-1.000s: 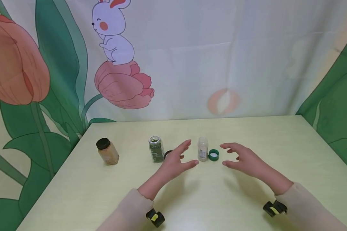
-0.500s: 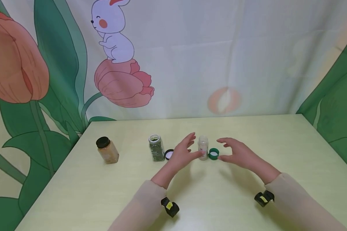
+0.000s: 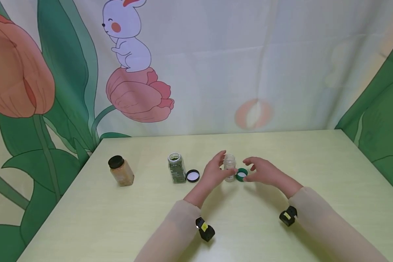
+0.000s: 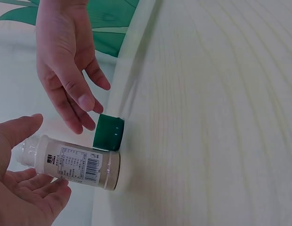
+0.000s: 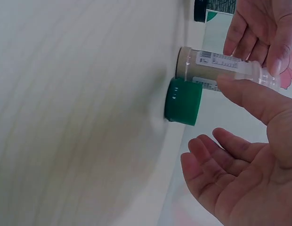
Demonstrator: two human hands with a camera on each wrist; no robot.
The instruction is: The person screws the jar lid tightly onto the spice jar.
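Note:
A clear uncapped bottle (image 3: 229,168) with a white label stands on the table, its pale contents visible in the left wrist view (image 4: 79,162). The left hand (image 3: 213,172) is around it, thumb in front and fingers behind, not visibly closed on it. Touching or nearly touching the bottle's right side, a green cap (image 3: 241,175) lies with its white inside up. The right hand (image 3: 265,172) is beside the cap, thumb and fingers apart; in the right wrist view, a gap shows between that hand (image 5: 240,174) and the green cap (image 5: 183,101).
An open jar of green herbs (image 3: 177,169) stands left of the hands, with a black lid (image 3: 193,176) lying beside it, white inside up. Farther left on the table (image 3: 118,225) is a black-capped jar of tan powder (image 3: 123,174). A patterned cloth (image 3: 209,72) hangs behind.
The left hand has moved right until its thumb and fingers are around the clear bottle. The right hand has moved left, close to the green cap. The black lid has come into full view.

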